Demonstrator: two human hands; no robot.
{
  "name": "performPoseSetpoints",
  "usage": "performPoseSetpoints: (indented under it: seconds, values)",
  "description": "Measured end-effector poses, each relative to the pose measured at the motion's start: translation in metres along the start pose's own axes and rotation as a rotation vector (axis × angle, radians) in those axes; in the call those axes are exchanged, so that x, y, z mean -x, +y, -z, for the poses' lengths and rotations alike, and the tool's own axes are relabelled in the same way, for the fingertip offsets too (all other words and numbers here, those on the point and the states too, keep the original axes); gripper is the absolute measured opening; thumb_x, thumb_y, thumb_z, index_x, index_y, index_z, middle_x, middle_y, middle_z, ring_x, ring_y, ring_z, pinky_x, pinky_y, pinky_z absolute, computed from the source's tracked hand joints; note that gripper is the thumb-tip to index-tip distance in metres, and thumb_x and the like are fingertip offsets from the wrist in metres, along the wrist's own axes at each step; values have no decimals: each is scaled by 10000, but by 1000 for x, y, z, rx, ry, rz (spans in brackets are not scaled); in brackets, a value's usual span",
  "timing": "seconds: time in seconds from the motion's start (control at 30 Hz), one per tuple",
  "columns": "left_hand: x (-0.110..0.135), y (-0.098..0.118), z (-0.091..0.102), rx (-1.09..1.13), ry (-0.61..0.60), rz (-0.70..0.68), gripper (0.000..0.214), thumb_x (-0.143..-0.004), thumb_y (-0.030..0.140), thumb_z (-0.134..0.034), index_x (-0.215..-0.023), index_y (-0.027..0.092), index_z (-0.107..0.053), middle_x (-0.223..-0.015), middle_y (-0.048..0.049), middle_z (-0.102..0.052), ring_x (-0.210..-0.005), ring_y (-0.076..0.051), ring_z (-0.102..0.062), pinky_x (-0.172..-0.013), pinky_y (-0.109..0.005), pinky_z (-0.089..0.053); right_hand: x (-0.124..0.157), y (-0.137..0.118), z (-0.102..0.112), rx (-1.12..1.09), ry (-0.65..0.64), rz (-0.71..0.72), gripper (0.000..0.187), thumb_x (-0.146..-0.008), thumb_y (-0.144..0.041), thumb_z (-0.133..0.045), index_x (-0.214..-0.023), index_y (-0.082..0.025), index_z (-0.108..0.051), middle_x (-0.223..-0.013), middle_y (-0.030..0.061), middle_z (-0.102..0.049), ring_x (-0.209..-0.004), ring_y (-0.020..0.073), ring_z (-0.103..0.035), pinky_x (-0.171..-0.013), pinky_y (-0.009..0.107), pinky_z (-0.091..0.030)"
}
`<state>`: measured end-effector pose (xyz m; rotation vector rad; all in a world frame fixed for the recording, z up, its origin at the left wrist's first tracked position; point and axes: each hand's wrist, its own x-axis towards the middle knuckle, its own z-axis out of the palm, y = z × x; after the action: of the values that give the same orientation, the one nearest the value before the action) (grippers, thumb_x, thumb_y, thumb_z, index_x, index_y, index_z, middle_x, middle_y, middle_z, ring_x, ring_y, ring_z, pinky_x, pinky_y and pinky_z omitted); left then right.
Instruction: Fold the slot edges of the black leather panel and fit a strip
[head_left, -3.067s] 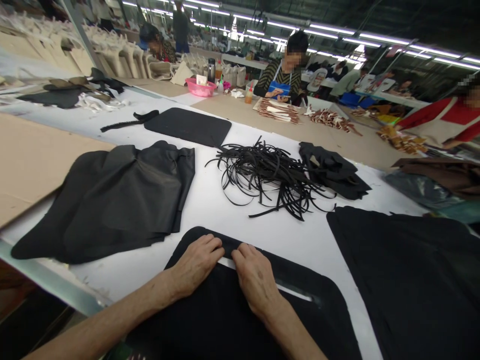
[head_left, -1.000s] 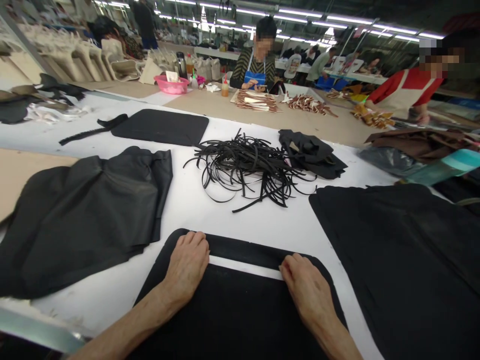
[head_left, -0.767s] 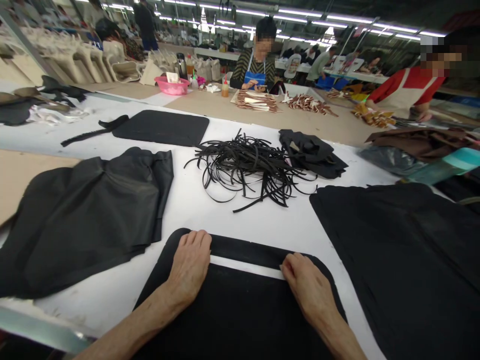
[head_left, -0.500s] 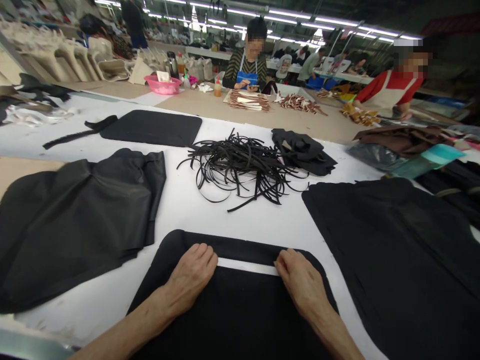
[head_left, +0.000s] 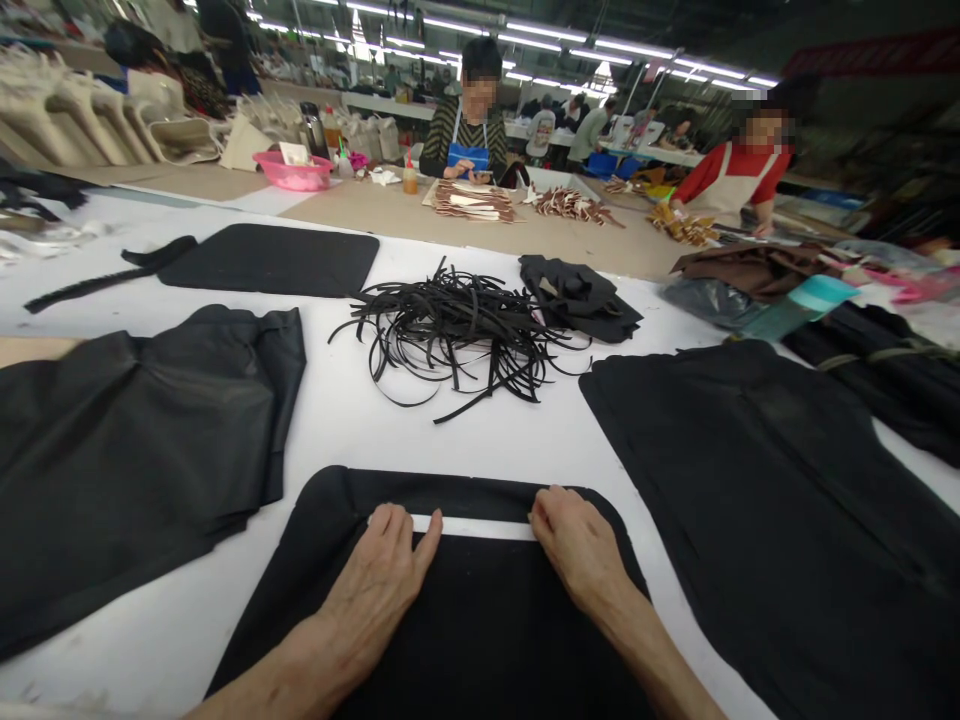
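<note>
A black fabric panel (head_left: 480, 630) with rounded corners lies flat on the white table in front of me. A long narrow slot (head_left: 472, 526) near its far edge shows the white table through it. My left hand (head_left: 379, 590) presses flat on the panel at the slot's left end, fingers spread. My right hand (head_left: 574, 545) rests palm down at the slot's right end, fingertips on the strip of fabric beyond it. Neither hand holds anything.
A tangle of black strips (head_left: 457, 330) lies beyond the panel. Black fabric stacks sit at the left (head_left: 127, 440) and right (head_left: 765, 480), another panel (head_left: 270, 260) and folded black pieces (head_left: 577, 295) further back. Other people work at a brown table (head_left: 420, 215) behind.
My hands slid apart from the middle of the slot to its two ends. Since half a second ago my left hand has drawn back a little and spread flat.
</note>
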<state>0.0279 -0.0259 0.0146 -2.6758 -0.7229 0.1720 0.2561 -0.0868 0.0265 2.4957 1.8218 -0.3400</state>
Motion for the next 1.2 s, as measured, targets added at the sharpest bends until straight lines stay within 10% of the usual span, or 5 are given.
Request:
performPoseSetpoints:
  seconds: [0.27,0.67,1.2]
  values:
    - [-18,15,1,-80,-32,5,717,-768,169,-551,-1394,339,-246,-742,-48,-583,-732,-243,-536,-733,-416,-390,1,1,0,-32,2,-13,175,-890,-190,-447,-739,-195,-534,-796,18,-582,-768,175,-524,-683,290,-324]
    - [16,-29,-16,161,34,6,472,-759,-5,-409,-1190,120,-558,-1181,-123,-574,-1042,-272,-509,-912,-433,-392,4,-3,3,-69,7,1,185,-880,-170,-431,-737,-192,-546,-782,23,-588,-759,167,-528,-687,278,-332]
    - [-30,31,-1,245,29,-121,459,-748,-23,-400,-1187,47,-517,-1111,-139,-561,-989,-247,-519,-878,-356,-457,-1,1,7,-84,-28,53,164,-881,-209,-470,-754,-195,-573,-827,20,-620,-810,177,-549,-708,279,-333]
